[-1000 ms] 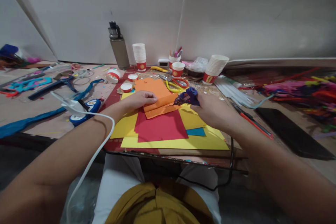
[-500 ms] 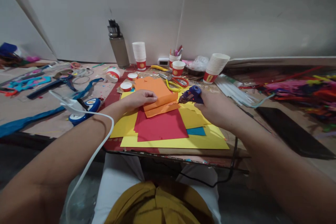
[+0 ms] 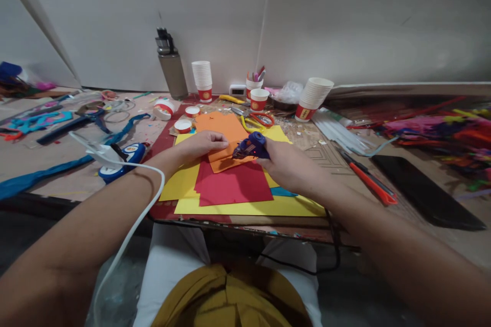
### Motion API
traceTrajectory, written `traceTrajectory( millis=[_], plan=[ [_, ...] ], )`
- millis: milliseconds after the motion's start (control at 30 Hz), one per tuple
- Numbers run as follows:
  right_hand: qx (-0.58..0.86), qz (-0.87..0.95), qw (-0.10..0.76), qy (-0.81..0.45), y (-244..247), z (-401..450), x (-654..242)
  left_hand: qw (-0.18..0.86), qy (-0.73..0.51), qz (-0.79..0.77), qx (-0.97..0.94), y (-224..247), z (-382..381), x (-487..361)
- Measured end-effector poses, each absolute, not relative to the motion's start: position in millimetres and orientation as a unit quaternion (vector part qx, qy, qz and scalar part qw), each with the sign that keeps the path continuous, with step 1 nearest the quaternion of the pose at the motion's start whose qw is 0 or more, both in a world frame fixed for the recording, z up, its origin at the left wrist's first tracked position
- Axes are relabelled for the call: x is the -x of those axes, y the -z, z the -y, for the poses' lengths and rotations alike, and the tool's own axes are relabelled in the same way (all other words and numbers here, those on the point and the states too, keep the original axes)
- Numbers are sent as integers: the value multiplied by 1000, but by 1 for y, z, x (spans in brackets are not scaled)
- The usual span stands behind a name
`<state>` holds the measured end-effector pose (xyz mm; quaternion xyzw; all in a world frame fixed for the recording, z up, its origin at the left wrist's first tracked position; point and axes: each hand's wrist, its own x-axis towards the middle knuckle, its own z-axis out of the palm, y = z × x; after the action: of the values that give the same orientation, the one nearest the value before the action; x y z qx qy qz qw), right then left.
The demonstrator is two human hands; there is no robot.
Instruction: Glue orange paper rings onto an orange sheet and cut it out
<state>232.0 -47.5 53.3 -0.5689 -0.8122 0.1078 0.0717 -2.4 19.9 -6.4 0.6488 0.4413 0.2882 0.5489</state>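
My right hand (image 3: 282, 161) grips a dark blue glue gun (image 3: 256, 144), its nozzle pointing left over the folded strip of the orange paper (image 3: 224, 130). Closed at the paper's left side, my left hand (image 3: 207, 144) pinches the folded part. Whether the nozzle touches the paper I cannot tell. Beneath lie red sheets (image 3: 233, 186), and larger yellow sheets (image 3: 245, 208) are under those. A bit of blue paper (image 3: 283, 192) sticks out at the right.
Behind the papers are scissors (image 3: 264, 119), paper cups (image 3: 308, 99) and a bottle (image 3: 172, 74). A red cutter (image 3: 372, 184), a black phone (image 3: 427, 192) and white glue sticks (image 3: 337, 130) lie rightward. A white cable (image 3: 148, 207) crosses my left forearm near a blue-white device (image 3: 121, 163).
The glue gun in my right hand has moved left along the fold of the orange paper. The red cutter has come into sight behind my right arm. My left hand stays on the paper.
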Motion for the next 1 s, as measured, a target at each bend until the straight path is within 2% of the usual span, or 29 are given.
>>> traceTrajectory(
  millis=[267, 533, 1000],
  plan=[
    [539, 827, 77, -142, -50, 52, -223, 612, -302, -429, -592, 6, -20, 1],
    [579, 802, 49, -140, -62, 58, -239, 594, -304, -437, -603, 10, -21, 1],
    [523, 836, 62, -155, -57, 61, -217, 599, -312, -425, -603, 13, -25, 3]
  ],
)
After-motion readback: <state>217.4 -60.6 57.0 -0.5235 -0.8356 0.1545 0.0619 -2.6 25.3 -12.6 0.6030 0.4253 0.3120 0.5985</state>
